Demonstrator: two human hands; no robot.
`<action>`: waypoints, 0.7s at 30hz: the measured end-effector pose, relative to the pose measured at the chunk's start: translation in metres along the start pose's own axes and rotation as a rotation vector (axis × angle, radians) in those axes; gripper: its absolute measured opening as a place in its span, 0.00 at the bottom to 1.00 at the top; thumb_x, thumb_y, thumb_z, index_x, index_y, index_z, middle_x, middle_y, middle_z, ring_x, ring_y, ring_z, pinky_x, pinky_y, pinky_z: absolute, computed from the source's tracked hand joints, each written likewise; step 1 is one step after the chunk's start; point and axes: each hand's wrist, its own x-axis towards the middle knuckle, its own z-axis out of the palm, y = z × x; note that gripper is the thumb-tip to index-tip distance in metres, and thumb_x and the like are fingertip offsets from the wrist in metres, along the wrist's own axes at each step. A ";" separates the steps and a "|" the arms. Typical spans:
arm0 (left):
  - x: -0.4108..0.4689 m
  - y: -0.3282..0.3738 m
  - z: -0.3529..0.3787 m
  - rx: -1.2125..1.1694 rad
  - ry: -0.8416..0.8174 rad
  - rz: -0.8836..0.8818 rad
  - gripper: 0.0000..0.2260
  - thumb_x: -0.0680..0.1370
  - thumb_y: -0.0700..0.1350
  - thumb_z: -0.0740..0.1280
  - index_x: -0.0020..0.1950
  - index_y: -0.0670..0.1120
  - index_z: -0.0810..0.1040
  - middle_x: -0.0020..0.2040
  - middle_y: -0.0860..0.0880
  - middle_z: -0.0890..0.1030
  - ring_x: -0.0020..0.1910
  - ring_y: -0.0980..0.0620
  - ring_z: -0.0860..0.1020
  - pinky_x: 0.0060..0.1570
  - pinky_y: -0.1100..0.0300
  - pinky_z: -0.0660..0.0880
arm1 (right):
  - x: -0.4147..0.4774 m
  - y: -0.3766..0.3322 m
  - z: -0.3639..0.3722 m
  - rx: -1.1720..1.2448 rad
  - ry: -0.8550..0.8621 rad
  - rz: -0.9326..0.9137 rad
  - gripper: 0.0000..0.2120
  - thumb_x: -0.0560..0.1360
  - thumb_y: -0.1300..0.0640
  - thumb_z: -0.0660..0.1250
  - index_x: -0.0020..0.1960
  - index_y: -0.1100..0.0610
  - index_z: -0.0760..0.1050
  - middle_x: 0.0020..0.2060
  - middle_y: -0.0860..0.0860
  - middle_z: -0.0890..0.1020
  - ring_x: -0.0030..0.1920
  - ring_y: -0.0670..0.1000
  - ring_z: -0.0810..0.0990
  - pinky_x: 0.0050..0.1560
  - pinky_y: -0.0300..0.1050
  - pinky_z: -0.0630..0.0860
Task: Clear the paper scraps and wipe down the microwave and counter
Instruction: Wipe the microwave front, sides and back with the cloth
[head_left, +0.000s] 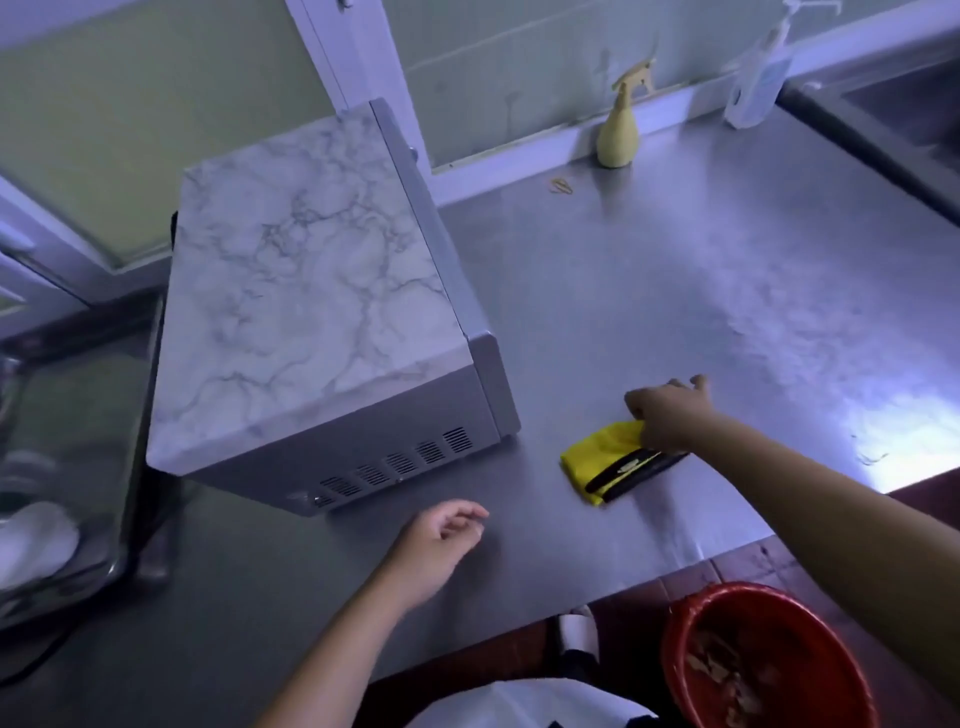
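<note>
Our left hand (441, 540) hovers loosely curled, empty; our right hand (670, 415) pinches the yellow cloth (592, 460). We should spread it flat before wiping the counter (675, 270).

One microwave (311, 291), one cloth (597, 457), two bottles (618, 135) (756, 88), one bucket (675, 629), two hands (441, 540) (670, 415)
</note>
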 end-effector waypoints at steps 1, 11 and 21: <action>0.001 0.005 0.003 0.011 0.009 0.022 0.09 0.78 0.41 0.69 0.48 0.56 0.82 0.47 0.50 0.82 0.47 0.52 0.80 0.51 0.60 0.76 | -0.008 -0.001 -0.003 0.004 0.029 -0.028 0.07 0.70 0.60 0.62 0.46 0.50 0.68 0.40 0.49 0.76 0.55 0.56 0.73 0.63 0.54 0.59; 0.007 0.096 0.014 0.245 -0.186 0.422 0.23 0.70 0.49 0.77 0.64 0.57 0.77 0.53 0.58 0.82 0.50 0.60 0.78 0.50 0.63 0.73 | -0.127 -0.014 -0.047 0.715 0.302 -0.480 0.11 0.71 0.56 0.76 0.47 0.52 0.75 0.39 0.48 0.78 0.42 0.48 0.73 0.44 0.47 0.71; -0.016 0.097 -0.051 0.012 -0.190 0.419 0.12 0.69 0.45 0.77 0.51 0.52 0.84 0.41 0.55 0.82 0.40 0.55 0.78 0.44 0.56 0.77 | -0.166 -0.080 -0.024 0.789 0.141 -0.191 0.12 0.74 0.49 0.74 0.56 0.39 0.80 0.45 0.46 0.84 0.49 0.51 0.81 0.56 0.51 0.76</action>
